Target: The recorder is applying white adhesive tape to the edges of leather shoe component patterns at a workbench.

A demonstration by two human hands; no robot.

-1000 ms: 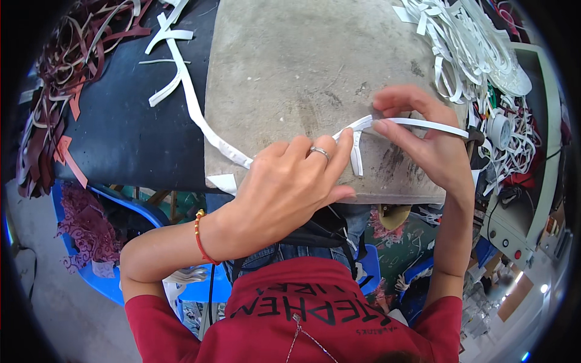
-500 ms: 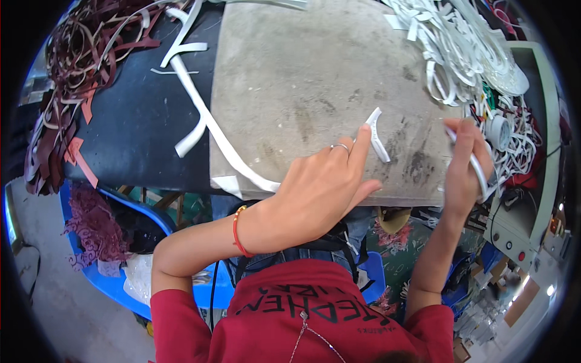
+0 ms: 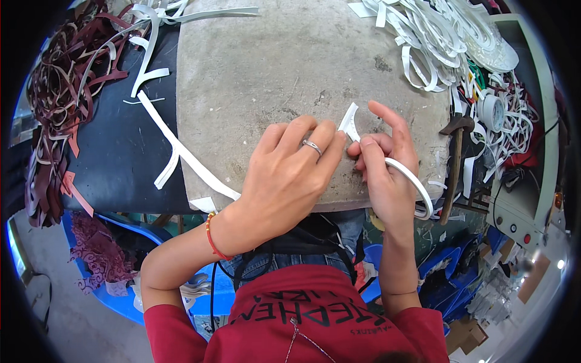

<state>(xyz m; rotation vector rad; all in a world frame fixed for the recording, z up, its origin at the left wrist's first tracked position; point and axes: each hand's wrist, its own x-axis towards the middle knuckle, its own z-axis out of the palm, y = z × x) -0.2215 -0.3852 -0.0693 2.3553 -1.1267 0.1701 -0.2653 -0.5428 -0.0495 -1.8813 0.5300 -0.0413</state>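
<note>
A small curved white piece lies on the worn grey board in front of me. My left hand rests palm down on the board, fingers stretched forward, the index fingertip at the edge of that piece. Thumb and fingers of my right hand pinch a narrow white strip, which loops back past the wrist. The pinched end meets the near end of the small piece; whether the two are joined I cannot tell. A long white strip runs from the far left to beneath my left wrist.
A hammer with a wooden handle lies along the board's right edge. White strips pile up at the far right, beside a roll of tape. Dark red strips heap at the left. A blue chair stands below the table.
My right hand has come left from the board's right edge to the small white piece, carrying the narrow strip. The hammer has come into sight. My left hand has shifted slightly left.
</note>
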